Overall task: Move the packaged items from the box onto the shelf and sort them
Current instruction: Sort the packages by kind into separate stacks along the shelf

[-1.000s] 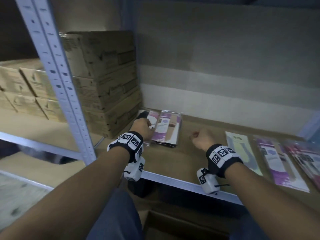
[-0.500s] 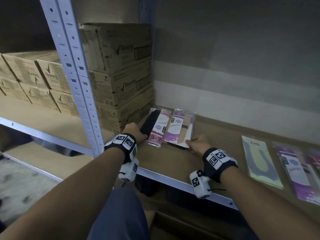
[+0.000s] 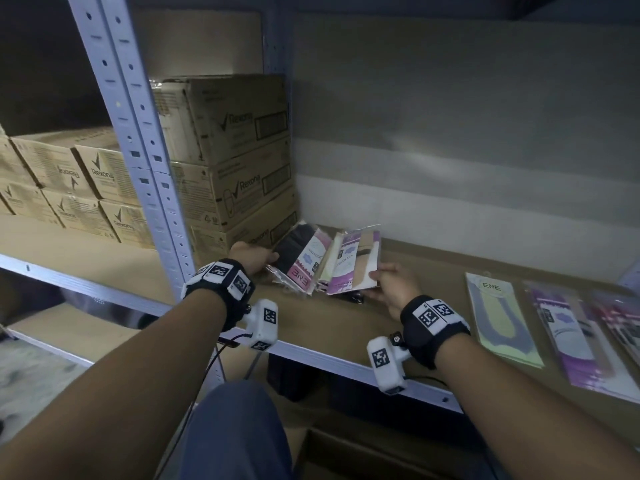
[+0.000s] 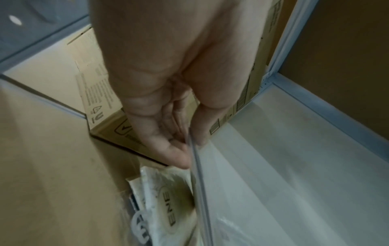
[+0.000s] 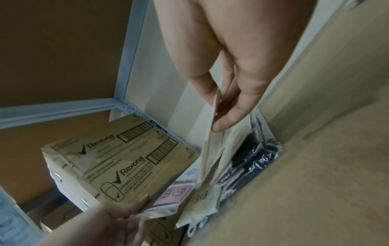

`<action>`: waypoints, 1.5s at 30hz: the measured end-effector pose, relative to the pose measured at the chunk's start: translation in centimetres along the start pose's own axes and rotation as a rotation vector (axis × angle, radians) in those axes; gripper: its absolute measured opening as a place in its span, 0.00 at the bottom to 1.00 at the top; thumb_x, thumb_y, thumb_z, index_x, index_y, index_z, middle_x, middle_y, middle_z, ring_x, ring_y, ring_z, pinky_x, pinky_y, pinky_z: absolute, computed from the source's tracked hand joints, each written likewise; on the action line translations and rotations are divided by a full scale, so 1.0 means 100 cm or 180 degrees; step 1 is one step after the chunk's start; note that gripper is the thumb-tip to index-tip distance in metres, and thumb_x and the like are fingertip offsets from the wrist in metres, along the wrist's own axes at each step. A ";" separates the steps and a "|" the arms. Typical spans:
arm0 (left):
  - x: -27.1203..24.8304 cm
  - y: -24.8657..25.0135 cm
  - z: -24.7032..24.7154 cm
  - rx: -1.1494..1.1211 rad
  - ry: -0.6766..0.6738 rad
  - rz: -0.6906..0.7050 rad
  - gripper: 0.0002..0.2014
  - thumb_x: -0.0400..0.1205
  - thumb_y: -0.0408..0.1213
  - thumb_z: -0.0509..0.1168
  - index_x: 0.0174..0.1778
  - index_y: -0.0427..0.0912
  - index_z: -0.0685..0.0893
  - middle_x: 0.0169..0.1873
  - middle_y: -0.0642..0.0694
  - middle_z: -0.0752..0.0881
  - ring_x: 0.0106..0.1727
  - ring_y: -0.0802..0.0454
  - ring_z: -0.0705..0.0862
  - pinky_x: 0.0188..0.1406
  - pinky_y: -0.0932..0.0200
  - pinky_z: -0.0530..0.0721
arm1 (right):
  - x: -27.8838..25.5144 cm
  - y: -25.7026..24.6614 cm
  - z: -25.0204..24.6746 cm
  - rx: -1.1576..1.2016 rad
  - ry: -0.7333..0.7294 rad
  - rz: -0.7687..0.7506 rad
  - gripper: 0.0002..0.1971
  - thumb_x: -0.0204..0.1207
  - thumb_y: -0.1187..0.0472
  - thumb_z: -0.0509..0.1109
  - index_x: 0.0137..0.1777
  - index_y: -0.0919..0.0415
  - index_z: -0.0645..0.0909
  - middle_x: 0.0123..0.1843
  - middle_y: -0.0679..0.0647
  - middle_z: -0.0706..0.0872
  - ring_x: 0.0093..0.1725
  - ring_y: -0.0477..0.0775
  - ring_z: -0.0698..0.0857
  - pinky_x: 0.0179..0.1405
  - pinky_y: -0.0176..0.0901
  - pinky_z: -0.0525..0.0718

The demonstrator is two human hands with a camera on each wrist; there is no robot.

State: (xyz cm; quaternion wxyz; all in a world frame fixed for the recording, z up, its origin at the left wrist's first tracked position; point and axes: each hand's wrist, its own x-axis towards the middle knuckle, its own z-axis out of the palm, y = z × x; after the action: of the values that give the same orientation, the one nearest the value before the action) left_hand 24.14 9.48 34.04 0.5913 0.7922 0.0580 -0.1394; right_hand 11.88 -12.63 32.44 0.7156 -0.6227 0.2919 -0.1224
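On the brown shelf board (image 3: 346,327), beside the cartons, lies a small pile of flat plastic packets. My left hand (image 3: 266,261) grips the left edge of a black-and-pink ENE packet (image 3: 301,258) and tilts it up; the left wrist view shows thumb and fingers (image 4: 179,158) pinching its clear edge. My right hand (image 3: 375,280) pinches a purple-and-beige packet (image 3: 353,261), also tilted. In the right wrist view this hand (image 5: 216,116) pinches that packet above a cream ENE packet (image 5: 202,198) and a black packet (image 5: 250,159) lying on the board.
Rexona cartons (image 3: 239,161) are stacked right behind the pile, against a grey upright post (image 3: 138,143). At the right of the shelf lie a yellow ENE packet (image 3: 498,317), a purple packet (image 3: 568,337) and a pink one (image 3: 620,317). A cardboard box (image 3: 363,455) sits below.
Both hands went from resting beside the pile to gripping its two top packets. The packets now stand tilted up and spread apart, uncovering the ones beneath.
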 end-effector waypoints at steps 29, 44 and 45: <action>-0.073 0.003 0.163 -0.1555 -0.1282 -0.0339 0.12 0.79 0.24 0.66 0.59 0.27 0.81 0.57 0.31 0.86 0.47 0.40 0.89 0.36 0.56 0.91 | -0.034 -0.010 -0.177 0.0629 0.0799 -0.0393 0.13 0.78 0.76 0.62 0.58 0.63 0.78 0.59 0.65 0.85 0.50 0.62 0.88 0.44 0.50 0.87; -0.120 0.001 0.258 -0.1454 -0.1967 -0.0490 0.11 0.82 0.24 0.63 0.60 0.29 0.77 0.46 0.37 0.84 0.44 0.45 0.86 0.24 0.61 0.87 | -0.063 0.003 -0.281 0.0731 0.1351 -0.0359 0.16 0.79 0.78 0.59 0.66 0.70 0.74 0.60 0.67 0.82 0.45 0.59 0.85 0.45 0.51 0.86; -0.122 0.001 0.262 -0.1448 -0.1979 -0.0491 0.12 0.82 0.24 0.63 0.61 0.30 0.76 0.47 0.36 0.84 0.44 0.45 0.86 0.24 0.61 0.87 | -0.064 0.004 -0.286 0.0723 0.1387 -0.0348 0.16 0.79 0.77 0.59 0.66 0.69 0.74 0.61 0.67 0.82 0.46 0.60 0.86 0.49 0.52 0.86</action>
State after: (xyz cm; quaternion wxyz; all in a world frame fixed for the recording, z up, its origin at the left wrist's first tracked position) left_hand 8.56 -14.62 30.77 0.7289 0.5543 -0.0350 -0.4004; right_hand -9.57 -32.53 32.18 0.6935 -0.5121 0.3895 -0.3242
